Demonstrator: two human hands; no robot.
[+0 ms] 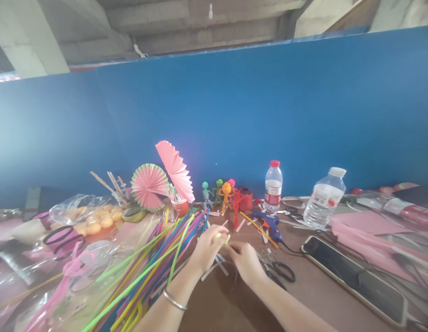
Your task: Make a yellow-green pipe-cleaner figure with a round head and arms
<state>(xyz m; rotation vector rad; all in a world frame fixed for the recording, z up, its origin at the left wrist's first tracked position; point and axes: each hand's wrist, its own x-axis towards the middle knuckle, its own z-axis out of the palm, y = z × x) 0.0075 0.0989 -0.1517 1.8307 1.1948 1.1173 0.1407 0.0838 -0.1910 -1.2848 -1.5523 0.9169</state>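
My left hand point(209, 246) is closed, its fingers pinching a small yellow-green pipe cleaner piece point(227, 240) over the middle of the table. Just to its right, my right hand point(246, 260) is closed too, its thumb and fingertips meeting the same piece; most of it hides behind the fingers. A thick bundle of coloured pipe cleaners point(155, 263) lies beside my left forearm. Black-handled scissors point(284, 272) rest by my right wrist. Behind the hands stand several small twisted figures, among them an orange one point(226, 196) and a blue one point(206, 196).
A blue glue gun point(269, 223) and a yellow stick point(258, 229) lie beyond my right hand. Two water bottles point(273, 189) point(324, 200) and a phone point(355, 279) are on the right. Pink paper fans point(149, 186) and clear plastic bags point(79, 207) crowd the left. A blue panel point(234, 115) rises behind.
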